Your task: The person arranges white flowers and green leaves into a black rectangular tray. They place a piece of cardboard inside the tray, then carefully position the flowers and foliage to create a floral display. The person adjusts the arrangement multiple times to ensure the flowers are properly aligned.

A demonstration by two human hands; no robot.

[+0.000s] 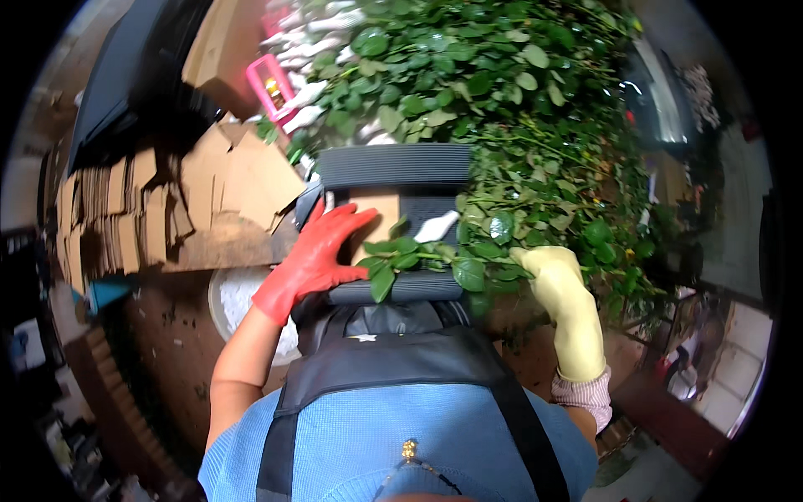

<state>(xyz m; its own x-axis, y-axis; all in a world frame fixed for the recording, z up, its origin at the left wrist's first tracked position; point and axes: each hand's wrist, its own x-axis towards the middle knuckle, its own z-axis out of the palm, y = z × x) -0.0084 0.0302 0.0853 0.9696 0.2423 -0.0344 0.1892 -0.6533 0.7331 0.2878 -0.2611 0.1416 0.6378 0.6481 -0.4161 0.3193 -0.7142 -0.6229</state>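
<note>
I see the left hand in a red rubber glove (311,261) lying flat, fingers spread, on the near left part of the dark ribbed machine bed (393,166). The right hand in a pale yellow rubber glove (556,280) reaches into the bundle of green leafy stems (502,125) at the bed's right edge; I cannot tell its grip. Leafy sprigs (401,251) lie across the near edge. Stacked brown cardboard sheets (150,209) stand left, above a dirt floor (167,343).
</note>
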